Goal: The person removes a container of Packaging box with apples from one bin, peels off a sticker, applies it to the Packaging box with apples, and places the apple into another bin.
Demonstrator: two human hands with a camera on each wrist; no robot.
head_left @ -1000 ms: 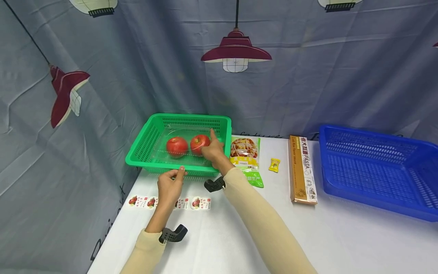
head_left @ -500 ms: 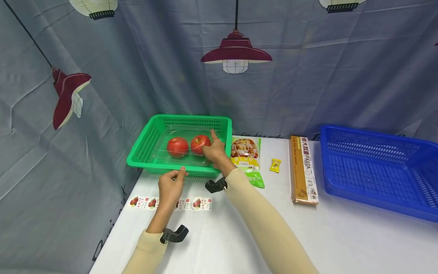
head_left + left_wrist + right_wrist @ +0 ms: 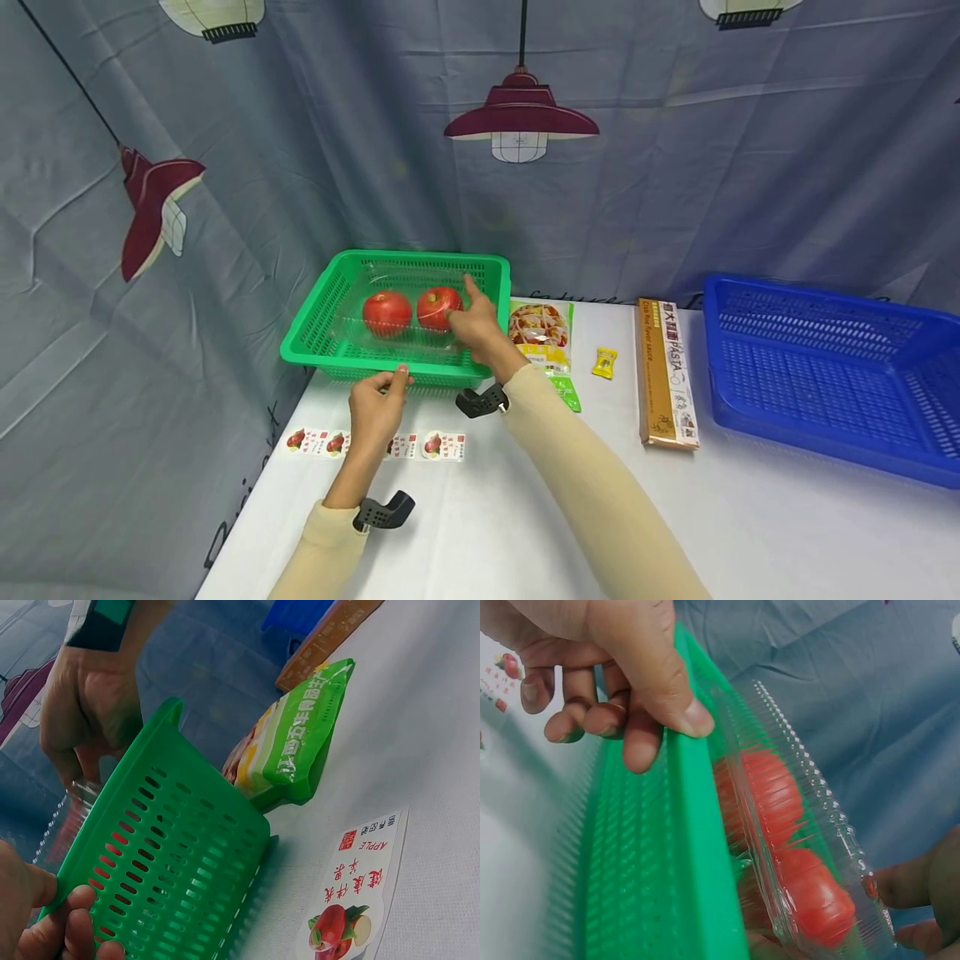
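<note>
**Apple box coming up out of the basket**

Compared to a second ago the clear box of apples sits a bit higher (looks like lifting has started). Right hand fingers are clamped on its near-right edge, inside the basket. Left hand pinches the rim, thumb on top, steadying it.

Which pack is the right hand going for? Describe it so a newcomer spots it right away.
Start at the green basket at the table's back left corner, whose near rim the left hand grips. Inside lies a clear plastic clamshell holding two red apples, with the right hand on its right end. It is the only see-through pack; the pouch and pasta box nearby are printed.
</note>
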